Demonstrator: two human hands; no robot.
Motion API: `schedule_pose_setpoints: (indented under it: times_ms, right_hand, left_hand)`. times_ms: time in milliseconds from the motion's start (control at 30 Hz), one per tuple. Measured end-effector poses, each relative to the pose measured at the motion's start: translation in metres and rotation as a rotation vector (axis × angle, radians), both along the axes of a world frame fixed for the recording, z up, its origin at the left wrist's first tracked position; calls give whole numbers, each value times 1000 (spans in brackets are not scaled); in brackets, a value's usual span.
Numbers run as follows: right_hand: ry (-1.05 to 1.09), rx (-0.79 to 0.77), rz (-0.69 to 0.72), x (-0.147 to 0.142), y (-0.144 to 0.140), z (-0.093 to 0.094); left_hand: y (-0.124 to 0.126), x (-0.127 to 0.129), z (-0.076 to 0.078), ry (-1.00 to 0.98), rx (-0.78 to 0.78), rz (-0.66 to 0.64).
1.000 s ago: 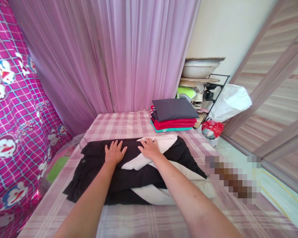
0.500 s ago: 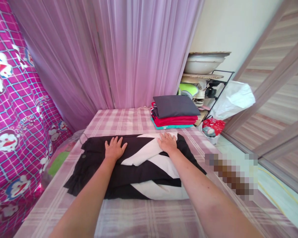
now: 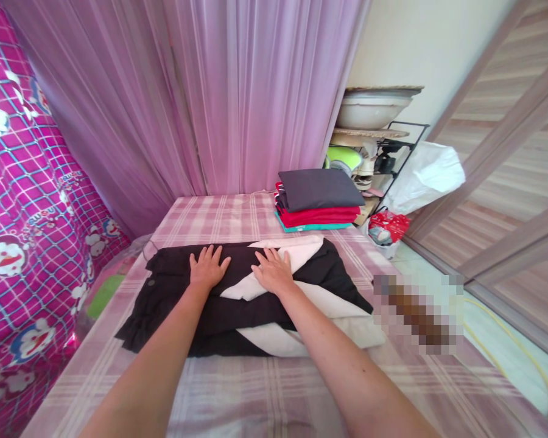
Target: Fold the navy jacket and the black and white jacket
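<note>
A folded black-and-white garment (image 3: 256, 313) lies across a pink-and-white checked cloth (image 3: 237, 395); its exact kind I cannot tell. My left hand (image 3: 207, 267) rests flat on the black part toward the far edge, fingers spread. Beside it, my right hand (image 3: 273, 271) lies palm down where the black meets a white panel, its fingers apart too. Neither hand grasps the fabric. A gathered edge with a round button shows at the garment's left end. My forearms cover some of the near folds.
Behind the garment stands a stack of folded clothes (image 3: 322, 191), dark grey on top, red and teal below. A purple curtain (image 3: 256, 97) hangs at the back. To the right are a black rack (image 3: 404, 155) with basins and shoes, a white bag (image 3: 429, 176) and wooden doors (image 3: 506, 152).
My right hand has slid left along the garment, from the white panel's far end toward my left hand. My left hand stays on the black fabric. The view has shifted slightly.
</note>
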State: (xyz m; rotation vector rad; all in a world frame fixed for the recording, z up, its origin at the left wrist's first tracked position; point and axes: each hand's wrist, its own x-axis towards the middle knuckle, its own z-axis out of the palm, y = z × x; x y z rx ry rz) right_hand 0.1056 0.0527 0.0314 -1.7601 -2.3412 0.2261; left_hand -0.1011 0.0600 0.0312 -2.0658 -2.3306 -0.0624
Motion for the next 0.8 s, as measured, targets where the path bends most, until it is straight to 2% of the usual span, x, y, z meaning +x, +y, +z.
schedule_pose_setpoints:
  times_ms: [133, 200, 300, 367, 467, 567, 700, 800]
  right_hand:
    - [-11, 14, 2, 2, 1, 1]
    - [-24, 32, 6, 2, 0, 1]
    - [-41, 49, 10, 0, -1, 1]
    - [-48, 37, 13, 1, -1, 1]
    - [-60, 5, 31, 10, -4, 3]
    - [-101, 22, 17, 33, -10, 2]
    - [-167, 18, -84, 69, -14, -4]
    - [-205, -32, -130, 80, -13, 0]
  left_hand:
    - [-19, 13, 10, 44, 149, 8]
    - [-35, 24, 11, 36, 198, -53]
    - [-57, 42, 6, -20, 94, -172]
    - [-66, 49, -1, -34, 24, -191]
    - [-70, 52, -8, -25, 2, -176]
    - [-69, 51, -9, -29, -10, -174]
    - [-68, 50, -10, -56, -12, -173]
    - [-68, 51, -12, -70, -13, -172]
